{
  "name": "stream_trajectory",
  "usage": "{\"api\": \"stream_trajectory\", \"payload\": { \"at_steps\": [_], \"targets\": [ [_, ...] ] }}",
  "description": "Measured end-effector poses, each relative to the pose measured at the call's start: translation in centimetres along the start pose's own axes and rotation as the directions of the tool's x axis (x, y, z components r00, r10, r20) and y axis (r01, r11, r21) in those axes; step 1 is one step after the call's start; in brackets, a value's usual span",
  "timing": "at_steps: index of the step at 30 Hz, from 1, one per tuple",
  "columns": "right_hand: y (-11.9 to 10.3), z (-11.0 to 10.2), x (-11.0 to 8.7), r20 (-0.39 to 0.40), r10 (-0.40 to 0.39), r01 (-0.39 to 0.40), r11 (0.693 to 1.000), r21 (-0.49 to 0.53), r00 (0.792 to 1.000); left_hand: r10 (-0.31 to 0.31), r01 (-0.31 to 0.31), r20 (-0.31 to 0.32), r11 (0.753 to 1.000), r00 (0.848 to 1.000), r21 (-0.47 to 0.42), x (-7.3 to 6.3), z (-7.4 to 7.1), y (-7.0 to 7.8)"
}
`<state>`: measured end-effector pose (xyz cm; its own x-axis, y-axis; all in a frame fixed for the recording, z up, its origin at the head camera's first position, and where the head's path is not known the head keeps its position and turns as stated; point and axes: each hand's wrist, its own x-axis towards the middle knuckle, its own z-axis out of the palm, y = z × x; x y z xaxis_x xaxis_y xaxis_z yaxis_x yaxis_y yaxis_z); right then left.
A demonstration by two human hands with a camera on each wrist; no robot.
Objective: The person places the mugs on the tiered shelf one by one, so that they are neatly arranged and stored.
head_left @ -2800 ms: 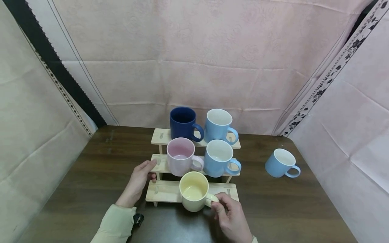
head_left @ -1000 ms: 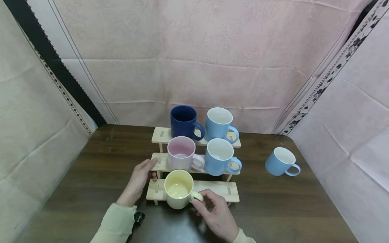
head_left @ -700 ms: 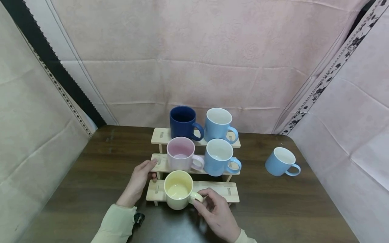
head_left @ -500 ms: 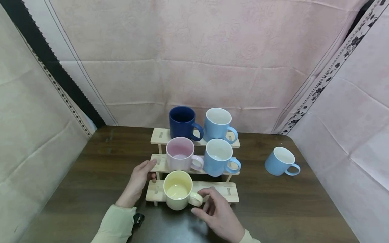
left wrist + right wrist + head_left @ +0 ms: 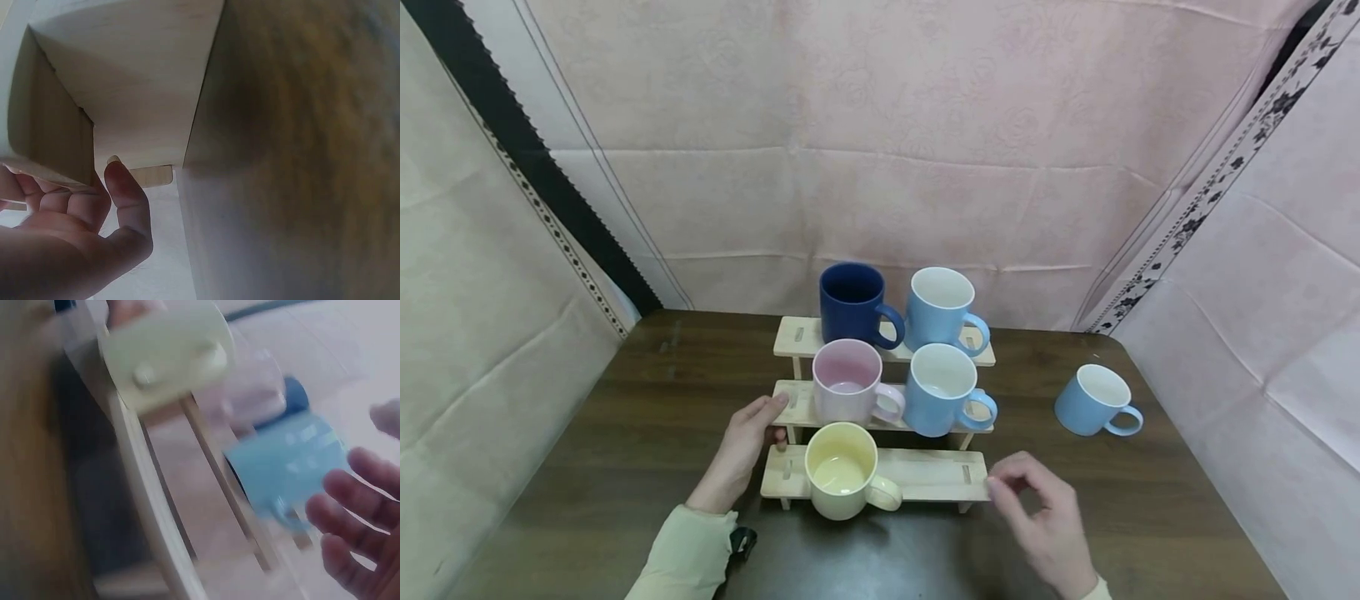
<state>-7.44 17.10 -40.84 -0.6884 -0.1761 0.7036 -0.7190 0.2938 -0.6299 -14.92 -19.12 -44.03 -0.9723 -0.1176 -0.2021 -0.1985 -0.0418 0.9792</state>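
My left hand (image 5: pixel 741 450) grips the left end of the middle step of a three-step wooden rack (image 5: pixel 928 473), its thumb on top and fingers curled below the board, as the left wrist view shows from underneath. A pale yellow mug (image 5: pixel 841 471) stands upright at the left of the bottom step, handle to the right. My right hand (image 5: pixel 1041 517) holds nothing, its fingers loosely bent beside the right end of that step. The right wrist view, blurred, has the hand's spread fingers (image 5: pixel 340 519) near a light blue mug (image 5: pixel 290 462).
On the middle step stand a lilac mug (image 5: pixel 846 383) and a light blue mug (image 5: pixel 942 392). A navy mug (image 5: pixel 850 304) and another light blue mug (image 5: pixel 938 308) occupy the top step. One more light blue mug (image 5: pixel 1090 404) sits on the table at right. Cloth (image 5: pixel 880 208) walls surround the table.
The yellow mug has slid left along the bottom step. My right hand has let go of its handle and moved right. My left hand has stayed at the rack.
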Motion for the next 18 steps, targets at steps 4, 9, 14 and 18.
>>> {"api": "stream_trajectory", "payload": {
  "at_steps": [4, 9, 14, 18],
  "targets": [
    [-0.3, -2.3, 0.6, -0.153, 0.091, -0.110, 0.987, -0.114, 0.984, 0.002, -0.002, -0.002, 1.000, 1.000, 0.008, 0.0, 0.0, 0.0],
    [3.5, -5.5, -0.2, -0.342, 0.313, -0.410, 0.873, -0.265, 0.886, 0.001, -0.001, -0.004, 1.000, 1.000, 0.008, 0.0, 0.0, 0.0],
    [6.7, -8.2, -0.3, -0.487, 0.370, -0.564, 0.749, -0.348, 0.792, 0.009, -0.009, -0.005, 1.000, 1.000, -0.002, 0.1, 0.0, -0.1],
    [8.6, -10.2, -0.4, -0.516, 0.473, -0.688, 0.612, -0.391, 0.714, 0.005, -0.005, -0.004, 1.000, 1.000, -0.001, 0.2, 0.0, -0.1]
  ]
}}
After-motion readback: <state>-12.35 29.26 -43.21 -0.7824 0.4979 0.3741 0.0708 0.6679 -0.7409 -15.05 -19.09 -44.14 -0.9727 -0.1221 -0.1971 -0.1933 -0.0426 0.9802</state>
